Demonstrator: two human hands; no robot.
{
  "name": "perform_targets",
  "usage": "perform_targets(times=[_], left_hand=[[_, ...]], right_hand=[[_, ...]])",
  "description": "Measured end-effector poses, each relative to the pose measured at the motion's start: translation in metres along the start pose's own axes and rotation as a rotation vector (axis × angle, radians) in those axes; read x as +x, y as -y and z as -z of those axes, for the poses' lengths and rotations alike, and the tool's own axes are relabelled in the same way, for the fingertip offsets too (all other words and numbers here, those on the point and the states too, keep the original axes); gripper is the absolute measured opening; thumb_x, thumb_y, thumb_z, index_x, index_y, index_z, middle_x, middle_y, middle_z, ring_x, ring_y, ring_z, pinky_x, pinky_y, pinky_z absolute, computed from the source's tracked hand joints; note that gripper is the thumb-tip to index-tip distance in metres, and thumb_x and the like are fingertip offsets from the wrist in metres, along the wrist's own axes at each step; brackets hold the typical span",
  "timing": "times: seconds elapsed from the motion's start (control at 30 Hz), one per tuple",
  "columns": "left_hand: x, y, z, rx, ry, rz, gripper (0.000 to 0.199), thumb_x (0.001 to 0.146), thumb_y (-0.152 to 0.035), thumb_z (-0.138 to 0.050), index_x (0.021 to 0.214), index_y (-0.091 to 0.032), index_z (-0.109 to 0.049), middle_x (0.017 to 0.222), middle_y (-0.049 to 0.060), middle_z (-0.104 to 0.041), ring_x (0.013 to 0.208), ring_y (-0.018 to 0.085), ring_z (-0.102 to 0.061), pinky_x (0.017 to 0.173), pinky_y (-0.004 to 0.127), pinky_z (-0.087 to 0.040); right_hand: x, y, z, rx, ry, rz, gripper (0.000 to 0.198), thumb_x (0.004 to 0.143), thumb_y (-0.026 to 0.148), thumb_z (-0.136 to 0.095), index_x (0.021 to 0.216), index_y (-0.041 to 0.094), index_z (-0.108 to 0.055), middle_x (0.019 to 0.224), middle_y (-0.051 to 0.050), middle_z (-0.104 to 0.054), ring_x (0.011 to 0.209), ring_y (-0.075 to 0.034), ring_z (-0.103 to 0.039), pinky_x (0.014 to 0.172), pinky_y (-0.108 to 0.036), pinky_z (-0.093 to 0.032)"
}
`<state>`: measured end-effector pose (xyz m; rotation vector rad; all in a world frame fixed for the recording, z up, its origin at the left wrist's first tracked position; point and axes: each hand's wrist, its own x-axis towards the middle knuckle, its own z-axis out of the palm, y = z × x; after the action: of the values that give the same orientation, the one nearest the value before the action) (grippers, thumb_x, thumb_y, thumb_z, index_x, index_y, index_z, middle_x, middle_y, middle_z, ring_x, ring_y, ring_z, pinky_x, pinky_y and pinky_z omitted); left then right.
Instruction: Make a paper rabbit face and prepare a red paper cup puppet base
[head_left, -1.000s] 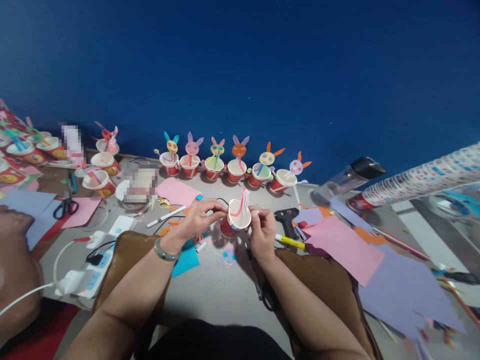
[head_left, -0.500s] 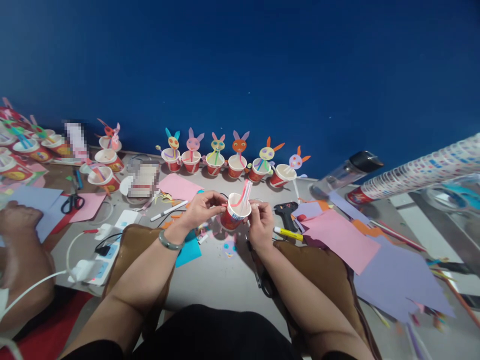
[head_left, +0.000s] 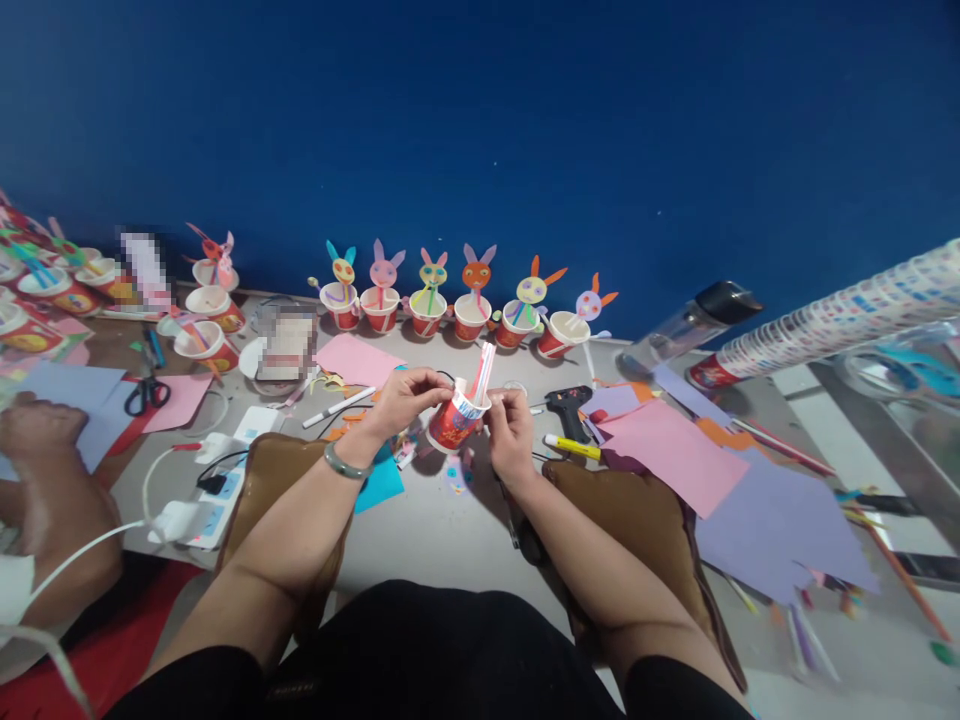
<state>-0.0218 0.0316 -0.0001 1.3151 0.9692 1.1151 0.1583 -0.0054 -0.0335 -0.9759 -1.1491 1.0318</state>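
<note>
A red paper cup (head_left: 450,428) with a white inside is held tilted over the table, its mouth toward the right. Striped straws (head_left: 485,372) stick up out of it, and a short pale end pokes up at its left rim. My left hand (head_left: 401,408) pinches the cup's left rim by that end. On the right rim, the thumb and fingers of my right hand (head_left: 511,432) are closed at the edge; whether they also grip a straw is hidden. Below the cup lies a pale paper rabbit face (head_left: 458,474).
Several cups with paper rabbits (head_left: 472,318) line the blue wall. Right of my hands lie a black glue gun (head_left: 571,412), a yellow marker (head_left: 572,447) and pink paper (head_left: 675,450). A power strip (head_left: 217,500) and another person's fist (head_left: 41,430) are at left.
The cup has tipped over to the side and turned, so its printed wall shows more. The straws have swung more upright, and both hands have shifted slightly with the cup.
</note>
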Motion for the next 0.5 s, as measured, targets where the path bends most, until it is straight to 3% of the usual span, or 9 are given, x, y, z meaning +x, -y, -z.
perform_targets(times=[0.33,0.5], left_hand=[[-0.0045,-0.0046,0.0047,0.093,0.264,-0.012,0.033,0.081,-0.048,-0.074,0.077,-0.015,-0.067,0.068,-0.001,-0.06,0.062,0.009,-0.051,0.059,0.021,-0.042],[-0.0015,-0.0018,0.0031,0.012,0.112,0.019,0.041,0.072,-0.053,-0.081,0.076,-0.014,-0.066,0.065,-0.002,-0.058,0.058,0.008,-0.048,0.056,0.022,-0.04]], right_hand=[[-0.0018,0.0088,-0.0022,-0.103,0.021,0.026,0.038,0.093,0.059,-0.063,0.083,0.025,-0.052,0.062,0.006,-0.054,0.051,-0.011,-0.047,0.05,-0.027,-0.039],[-0.0014,0.0039,-0.0018,0.02,0.022,0.008,0.036,0.095,0.058,-0.061,0.086,0.026,-0.048,0.057,0.008,-0.054,0.047,-0.011,-0.048,0.049,-0.027,-0.038]])
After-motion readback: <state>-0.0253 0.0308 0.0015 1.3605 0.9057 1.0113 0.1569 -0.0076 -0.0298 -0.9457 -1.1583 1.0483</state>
